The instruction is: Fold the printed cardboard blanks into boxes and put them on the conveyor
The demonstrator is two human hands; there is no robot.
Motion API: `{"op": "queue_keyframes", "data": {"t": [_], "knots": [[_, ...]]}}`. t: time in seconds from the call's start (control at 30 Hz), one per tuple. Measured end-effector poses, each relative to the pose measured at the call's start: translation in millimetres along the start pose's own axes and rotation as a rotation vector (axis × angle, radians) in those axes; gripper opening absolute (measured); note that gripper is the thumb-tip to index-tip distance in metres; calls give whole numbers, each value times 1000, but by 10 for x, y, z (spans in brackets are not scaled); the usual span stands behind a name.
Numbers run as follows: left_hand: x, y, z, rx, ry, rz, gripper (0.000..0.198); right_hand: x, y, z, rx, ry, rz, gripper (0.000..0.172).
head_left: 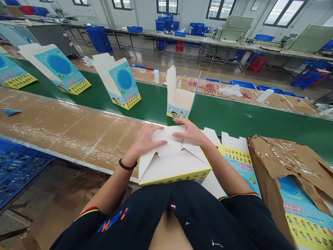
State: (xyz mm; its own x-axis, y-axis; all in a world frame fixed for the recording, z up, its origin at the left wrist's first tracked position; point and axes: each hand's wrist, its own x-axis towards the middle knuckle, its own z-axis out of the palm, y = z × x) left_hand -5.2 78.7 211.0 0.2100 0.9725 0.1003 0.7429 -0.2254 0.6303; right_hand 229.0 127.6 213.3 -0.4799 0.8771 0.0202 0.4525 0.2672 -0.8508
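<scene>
Right in front of my body a cardboard box (171, 165) lies with its white flap side facing up and a yellow printed edge toward me. My left hand (148, 139) rests on the flaps at the left, thumb and fingers apart. From the other side my right hand (189, 133) lies over the far flaps, its fingers spread. Just beyond them an open-topped box (179, 104) stands on the green conveyor belt (221, 111). Flat printed cartons (238, 156) are stacked under and beside my right arm.
Several blue and yellow boxes (125, 81) stand open on the belt at the left. A torn brown paper package (267, 170) with flat cartons sits at the right. Glue bottles (156, 74) and small red pieces (209, 87) lie beyond the belt. A blue crate (20, 170) is at lower left.
</scene>
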Motion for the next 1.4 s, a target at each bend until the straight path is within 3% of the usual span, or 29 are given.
{"op": "queue_keyframes", "data": {"t": [0.13, 0.27, 0.33, 0.4, 0.47, 0.57, 0.63, 0.7, 0.8, 0.87, 0.93, 1.0, 1.07, 1.17, 1.3, 1.37, 1.4], "knots": [[15, 47, 6, -200, 181, -47, 43, 14, 77, 37, 364, 244, 6, 60], [-11, 19, 57, -494, 375, -209, 53, -12, 140, 52, 488, 312, 54, 60], [-41, -40, 85, -630, 328, -313, 67, -33, 205, 61, 492, 284, 72, 59], [-68, -99, 82, -650, 179, -369, 78, -42, 269, 81, 484, 252, 86, 59], [-75, -130, 45, -542, 77, -337, 81, -29, 305, 110, 477, 238, 95, 58], [-56, -101, -30, -308, 32, -178, 70, 27, 298, 152, 482, 263, 76, 57], [-53, -60, -49, -259, 41, -118, 62, 61, 289, 170, 515, 322, 52, 58], [-82, -36, -34, -364, 113, -158, 55, 60, 311, 184, 592, 396, 78, 60], [-190, -44, -2, -617, 278, -290, 56, -62, 411, 222, 732, 500, 264, 59], [-281, -56, -18, -700, 388, -335, 59, -226, 491, 278, 788, 454, 438, 52], [-365, -46, -72, -713, 485, -337, 58, -410, 553, 356, 849, 249, 557, 46], [-426, -11, -147, -704, 555, -318, 52, -547, 585, 423, 934, 16, 550, 43], [-450, 32, -218, -684, 649, -260, 43, -585, 582, 423, 1003, -81, 459, 43], [-411, 32, -271, -713, 797, -148, 32, -473, 499, 204, 1031, 67, 308, 41], [-274, -258, -160, -767, 910, -112, 34, -318, 312, -422, 908, 320, 48, 51], [-229, -530, 18, -693, 885, -191, 39, -302, 301, -770, 739, 383, -44, 52], [-227, -681, 149, -647, 802, -253, 42, -295, 342, -935, 629, 408, -67, 51]]}}
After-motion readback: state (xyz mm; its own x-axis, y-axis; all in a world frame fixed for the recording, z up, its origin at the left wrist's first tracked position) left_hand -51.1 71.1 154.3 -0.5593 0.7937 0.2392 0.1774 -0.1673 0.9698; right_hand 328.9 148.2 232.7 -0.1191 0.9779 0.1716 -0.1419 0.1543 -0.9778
